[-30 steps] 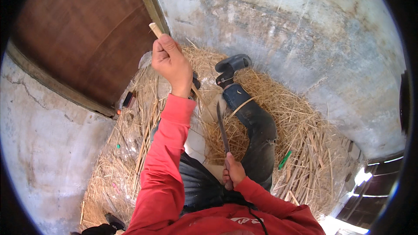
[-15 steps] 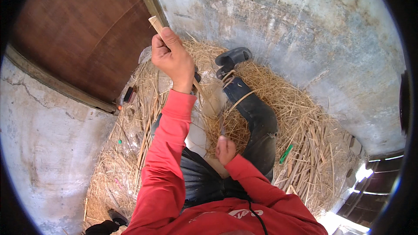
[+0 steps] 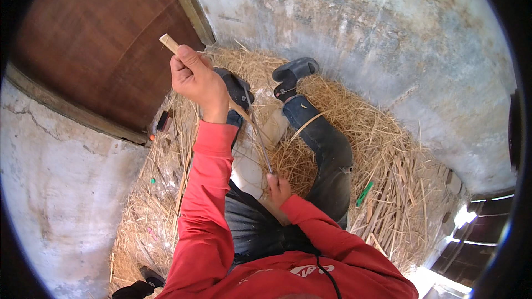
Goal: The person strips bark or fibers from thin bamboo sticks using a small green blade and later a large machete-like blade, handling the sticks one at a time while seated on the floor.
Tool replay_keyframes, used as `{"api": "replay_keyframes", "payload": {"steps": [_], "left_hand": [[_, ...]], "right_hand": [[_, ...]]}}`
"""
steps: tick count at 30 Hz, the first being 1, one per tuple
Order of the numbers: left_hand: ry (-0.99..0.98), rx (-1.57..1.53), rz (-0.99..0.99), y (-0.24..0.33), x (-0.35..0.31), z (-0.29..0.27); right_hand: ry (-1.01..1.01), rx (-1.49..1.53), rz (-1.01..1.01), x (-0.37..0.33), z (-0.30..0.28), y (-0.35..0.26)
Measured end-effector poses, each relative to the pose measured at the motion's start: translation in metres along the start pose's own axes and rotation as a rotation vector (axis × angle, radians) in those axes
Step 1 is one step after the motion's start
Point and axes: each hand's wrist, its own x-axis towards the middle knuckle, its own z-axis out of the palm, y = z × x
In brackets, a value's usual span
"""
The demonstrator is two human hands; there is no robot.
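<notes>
My left hand (image 3: 199, 86) is raised at upper left, closed round a pale bamboo strip (image 3: 169, 43). One end of the strip sticks out past the thumb. Its other part runs down from the wrist toward my lap. My right hand (image 3: 279, 189), low between my legs, is closed on a knife (image 3: 262, 145) with a long, thin grey blade. The blade points up and away, close alongside the lower part of the strip; whether the two touch I cannot tell. My fist hides the knife's handle.
Straw and thin shavings (image 3: 366, 122) cover the floor round my legs. A pile of cut strips (image 3: 388, 205) and a green object (image 3: 364, 194) lie at right. A grey wall (image 3: 354, 27) and a brown door panel (image 3: 105, 39) stand ahead. Dark shoes (image 3: 296, 72) are on my feet.
My left hand has moved left and slightly down with the strip, uncovering my left shoe. My right hand has shifted a little left, and the knife's blade now shows at greater length.
</notes>
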Motion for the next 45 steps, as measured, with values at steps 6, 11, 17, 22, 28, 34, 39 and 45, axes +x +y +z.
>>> {"api": "replay_keyframes", "payload": {"steps": [6,11,17,22,28,34,39,45], "left_hand": [[0.100,-0.010,-0.051,-0.006,0.028,-0.041],[0.321,-0.073,-0.173,0.044,0.050,-0.112],[0.508,-0.617,-0.316,0.080,0.061,-0.234],[0.618,-0.924,-0.489,0.062,0.021,-0.248],[0.446,-0.631,-0.813,0.032,-0.036,-0.189],[-0.422,0.145,-1.046,0.018,-0.094,-0.168],[-0.700,0.220,-0.328,0.049,-0.092,-0.084],[-1.140,0.128,-0.465,0.053,-0.080,-0.036]], "right_hand": [[0.215,0.419,0.855,0.018,-0.024,0.059],[0.134,0.275,0.478,0.006,-0.042,-0.012],[0.361,0.412,-0.011,0.013,-0.047,-0.154],[0.511,0.609,-0.369,0.041,-0.065,-0.269],[0.590,0.557,-0.692,0.067,-0.104,-0.327],[0.507,0.418,-0.935,0.055,-0.116,-0.364],[0.220,0.304,-0.922,0.042,-0.101,-0.361],[0.201,0.073,-0.782,0.036,-0.066,-0.352]]}}
